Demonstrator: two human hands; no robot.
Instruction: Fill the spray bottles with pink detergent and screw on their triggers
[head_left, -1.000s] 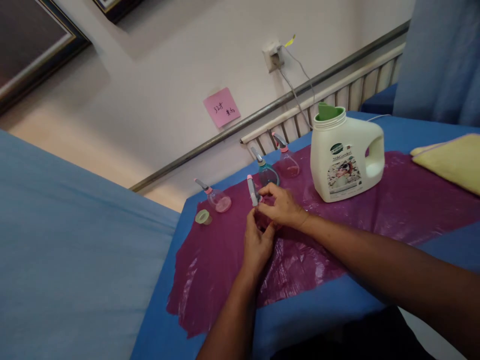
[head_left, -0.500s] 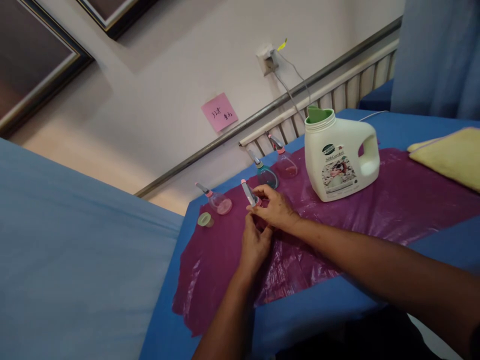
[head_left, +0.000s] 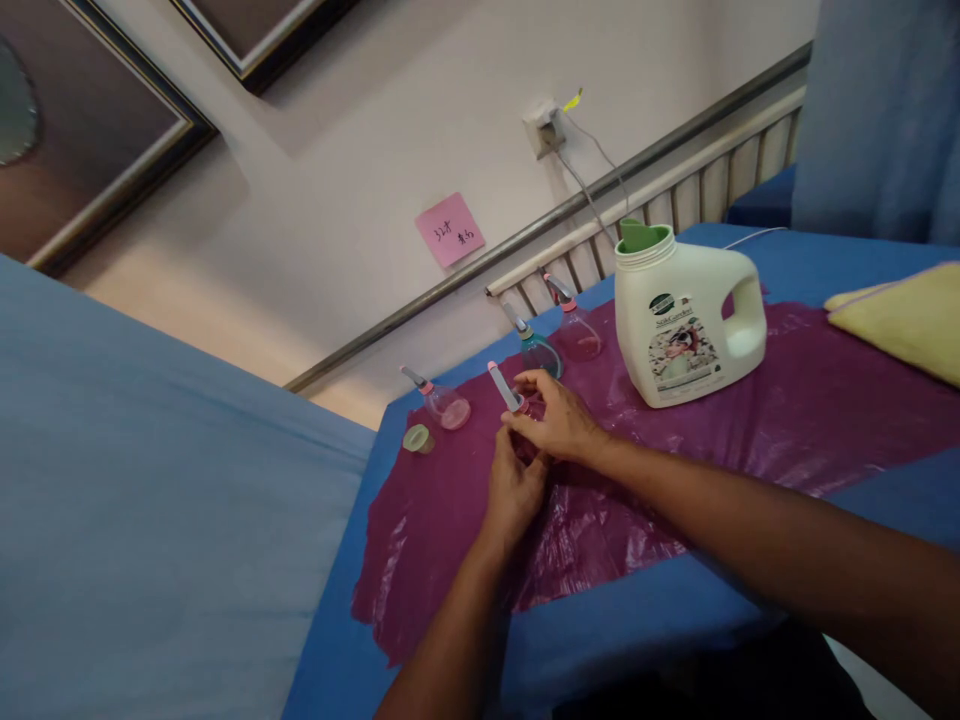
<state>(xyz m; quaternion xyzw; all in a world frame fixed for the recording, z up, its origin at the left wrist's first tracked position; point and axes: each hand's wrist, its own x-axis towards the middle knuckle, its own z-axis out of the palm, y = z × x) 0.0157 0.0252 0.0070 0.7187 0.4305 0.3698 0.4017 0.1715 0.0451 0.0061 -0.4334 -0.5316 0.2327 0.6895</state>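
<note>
Both of my hands are round a small spray bottle with a grey-and-pink top (head_left: 508, 388); its body is mostly hidden by my fingers. My right hand (head_left: 559, 418) grips near the pink collar, thumb and fingers closed about it. Lower down, my left hand (head_left: 514, 487) wraps the bottle's body. Behind them stand a similar bottle with teal liquid (head_left: 541, 356) and one with pink liquid (head_left: 580, 335). To the left are another bottle with pink liquid (head_left: 452, 411) and a small pale green cup or cap (head_left: 418, 439).
A large cream jug with a green spout (head_left: 679, 330) stands right of my hands on a purple plastic sheet (head_left: 427, 560). The sheet covers part of the blue table (head_left: 622, 615). A folded yellow cloth (head_left: 907, 312) lies at the right. A rail and radiator (head_left: 690, 185) run behind.
The view has shifted slightly, so everything sits a little further right and lower. The top of the held bottle has turned slightly; both hands keep their grip.
</note>
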